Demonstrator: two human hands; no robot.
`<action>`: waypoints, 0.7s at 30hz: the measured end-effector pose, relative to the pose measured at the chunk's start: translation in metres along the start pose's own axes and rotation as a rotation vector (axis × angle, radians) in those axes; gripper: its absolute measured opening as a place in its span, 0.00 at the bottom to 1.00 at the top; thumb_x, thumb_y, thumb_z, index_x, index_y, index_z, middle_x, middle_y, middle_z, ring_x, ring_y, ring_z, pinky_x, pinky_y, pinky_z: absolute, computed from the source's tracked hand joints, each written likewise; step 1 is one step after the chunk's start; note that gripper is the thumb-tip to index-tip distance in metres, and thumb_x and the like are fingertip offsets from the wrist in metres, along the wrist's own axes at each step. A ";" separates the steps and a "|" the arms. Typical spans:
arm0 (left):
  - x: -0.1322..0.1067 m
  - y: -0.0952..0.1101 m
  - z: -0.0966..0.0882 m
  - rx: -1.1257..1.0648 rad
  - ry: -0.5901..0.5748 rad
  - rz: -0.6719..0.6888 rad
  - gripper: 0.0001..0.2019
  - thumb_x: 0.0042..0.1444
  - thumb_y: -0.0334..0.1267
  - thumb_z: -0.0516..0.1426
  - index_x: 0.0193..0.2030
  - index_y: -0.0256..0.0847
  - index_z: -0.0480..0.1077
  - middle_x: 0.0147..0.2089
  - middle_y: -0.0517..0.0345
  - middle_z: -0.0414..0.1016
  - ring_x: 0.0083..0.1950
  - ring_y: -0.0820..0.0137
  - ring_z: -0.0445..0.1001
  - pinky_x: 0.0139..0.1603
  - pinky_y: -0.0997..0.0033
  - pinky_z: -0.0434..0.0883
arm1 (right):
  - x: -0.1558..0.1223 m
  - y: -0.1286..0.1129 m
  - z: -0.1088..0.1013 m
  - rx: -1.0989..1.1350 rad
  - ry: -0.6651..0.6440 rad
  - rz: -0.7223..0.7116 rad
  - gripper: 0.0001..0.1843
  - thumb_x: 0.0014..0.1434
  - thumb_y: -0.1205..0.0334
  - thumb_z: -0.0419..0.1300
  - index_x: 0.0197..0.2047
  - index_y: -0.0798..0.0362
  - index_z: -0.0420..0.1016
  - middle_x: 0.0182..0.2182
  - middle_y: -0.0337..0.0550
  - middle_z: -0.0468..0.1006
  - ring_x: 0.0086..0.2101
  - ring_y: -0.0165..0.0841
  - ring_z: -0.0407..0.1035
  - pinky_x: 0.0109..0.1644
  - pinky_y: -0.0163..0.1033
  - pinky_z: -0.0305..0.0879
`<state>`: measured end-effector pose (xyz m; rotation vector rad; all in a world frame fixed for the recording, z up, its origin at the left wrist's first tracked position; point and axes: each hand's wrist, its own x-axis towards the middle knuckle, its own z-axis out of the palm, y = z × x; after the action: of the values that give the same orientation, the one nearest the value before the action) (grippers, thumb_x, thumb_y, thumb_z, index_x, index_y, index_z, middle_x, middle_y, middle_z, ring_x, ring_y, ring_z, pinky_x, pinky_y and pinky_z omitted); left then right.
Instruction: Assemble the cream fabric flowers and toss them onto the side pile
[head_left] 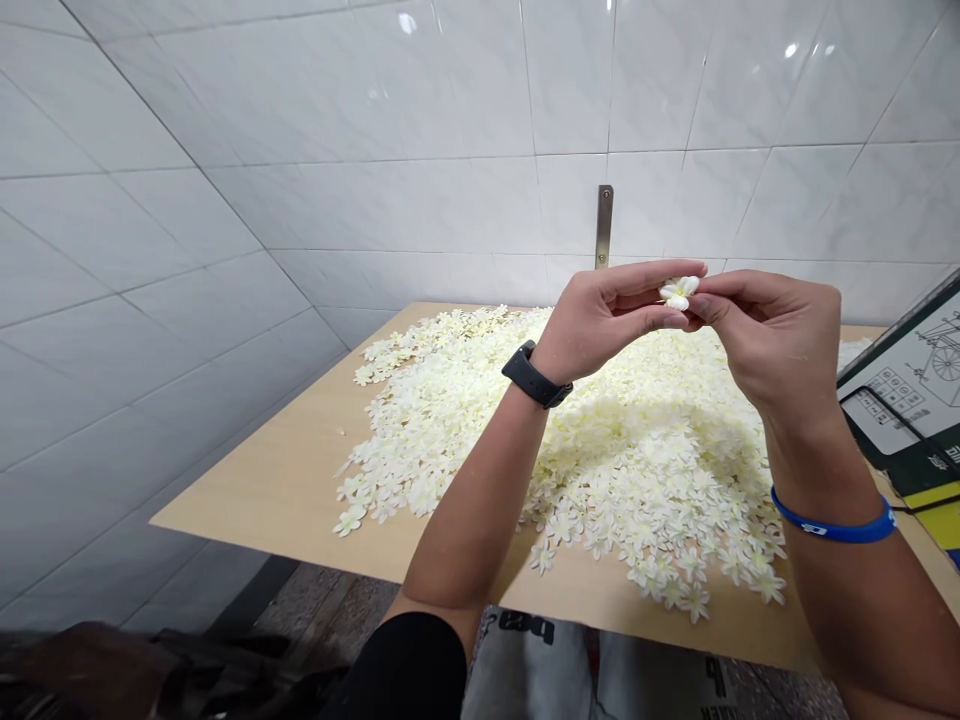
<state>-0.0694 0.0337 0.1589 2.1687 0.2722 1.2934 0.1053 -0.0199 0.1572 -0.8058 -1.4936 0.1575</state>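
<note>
Raised left hand (600, 320) and right hand (772, 335) pinch one white flower (679, 291) together above the flower pile (585, 440) on the tabletop (285, 480).

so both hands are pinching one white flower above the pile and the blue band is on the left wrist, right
Not quite: the blue band is on the right wrist; the left wrist wears a black watch, as the head view shows. The rest holds: the left hand and the right hand pinch one white flower above the pile.
</note>
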 end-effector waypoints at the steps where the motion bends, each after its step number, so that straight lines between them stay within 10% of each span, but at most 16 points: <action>1: 0.000 0.000 0.000 -0.008 0.004 0.003 0.24 0.60 0.57 0.63 0.60 0.51 0.77 0.58 0.59 0.81 0.57 0.58 0.82 0.59 0.51 0.83 | 0.000 0.000 0.000 0.007 0.001 -0.004 0.05 0.59 0.63 0.68 0.31 0.47 0.83 0.27 0.37 0.81 0.28 0.34 0.77 0.33 0.43 0.78; 21: 0.002 -0.002 -0.008 0.011 0.107 0.046 0.21 0.61 0.54 0.63 0.58 0.49 0.77 0.59 0.59 0.80 0.59 0.59 0.80 0.58 0.53 0.82 | 0.001 -0.004 -0.006 -0.215 -0.003 -0.038 0.07 0.59 0.62 0.69 0.30 0.48 0.78 0.27 0.38 0.79 0.29 0.34 0.73 0.36 0.42 0.72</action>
<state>-0.0752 0.0391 0.1621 2.1294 0.2747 1.4398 0.1090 -0.0246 0.1609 -0.9483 -1.5450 -0.0313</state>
